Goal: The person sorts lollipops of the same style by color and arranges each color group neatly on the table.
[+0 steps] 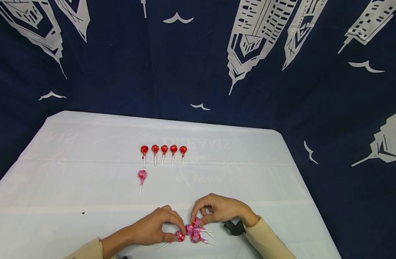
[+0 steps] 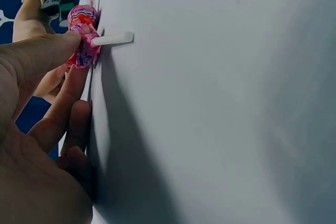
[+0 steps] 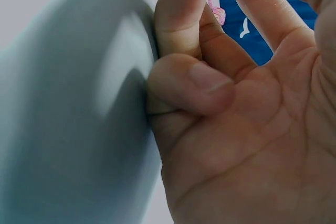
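Note:
Near the front of the table, my left hand (image 1: 161, 225) pinches a pink-and-red wrapped lollipop (image 1: 180, 236) between thumb and fingers. Its white stick points down and left in the head view; the left wrist view shows the thumb on the wrapped lollipop (image 2: 84, 38). Just to the right, my right hand (image 1: 222, 208) has thumb and forefinger around another pink lollipop (image 1: 196, 222). Two more pink lollipops (image 1: 196, 237) lie close together between and below the hands, sticks to the right. In the right wrist view, the right hand's own fingers (image 3: 184, 19) hide its lollipop.
Farther back on the white-covered table (image 1: 87, 180), several red lollipops (image 1: 164, 149) lie in a row, sticks toward me. Below the leftmost lies a single pink lollipop (image 1: 142, 175). A dark strapped object (image 1: 235, 227) is at my right wrist. A navy patterned cloth (image 1: 185, 64) hangs behind.

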Tool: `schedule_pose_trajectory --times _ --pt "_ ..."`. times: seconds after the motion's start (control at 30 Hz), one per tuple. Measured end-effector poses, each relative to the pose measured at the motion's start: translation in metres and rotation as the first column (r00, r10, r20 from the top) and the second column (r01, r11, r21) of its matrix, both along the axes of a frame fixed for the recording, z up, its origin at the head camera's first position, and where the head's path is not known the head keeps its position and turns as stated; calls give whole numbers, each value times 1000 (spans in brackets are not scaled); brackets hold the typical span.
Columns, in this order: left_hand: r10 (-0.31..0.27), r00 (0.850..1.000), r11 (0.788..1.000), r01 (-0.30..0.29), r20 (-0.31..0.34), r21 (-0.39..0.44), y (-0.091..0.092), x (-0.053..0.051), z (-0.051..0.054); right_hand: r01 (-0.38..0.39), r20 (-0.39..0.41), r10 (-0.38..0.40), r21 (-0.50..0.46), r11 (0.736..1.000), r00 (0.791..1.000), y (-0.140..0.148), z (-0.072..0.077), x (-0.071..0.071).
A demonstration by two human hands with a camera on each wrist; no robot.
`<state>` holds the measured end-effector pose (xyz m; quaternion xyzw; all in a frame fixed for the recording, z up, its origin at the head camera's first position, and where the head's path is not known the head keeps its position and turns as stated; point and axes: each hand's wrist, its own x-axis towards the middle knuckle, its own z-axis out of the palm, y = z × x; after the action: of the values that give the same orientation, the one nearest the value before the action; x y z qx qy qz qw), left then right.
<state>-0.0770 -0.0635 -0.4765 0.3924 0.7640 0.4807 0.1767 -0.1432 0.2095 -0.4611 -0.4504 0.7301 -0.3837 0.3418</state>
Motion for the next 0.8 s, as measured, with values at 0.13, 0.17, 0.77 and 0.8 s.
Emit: schedule_pose_trajectory --times 0.13,0.17,0.77,0.8 --pt "7 1000 1000 -7 10 -16 0 0 -1 -6 -1 6 -9 1000 1000 0 0 0" --pt "8 1000 1000 -8 15 -19 0 0 -1 -7 -1 7 -11 1000 1000 0 0 0" --pt "73 997 997 -72 -31 39 -6 -4 4 12 23 -12 4 1000 1000 0 0 0" --pt "88 995 995 -86 -51 44 -7 -5 4 12 23 -12 4 1000 1000 0 0 0"
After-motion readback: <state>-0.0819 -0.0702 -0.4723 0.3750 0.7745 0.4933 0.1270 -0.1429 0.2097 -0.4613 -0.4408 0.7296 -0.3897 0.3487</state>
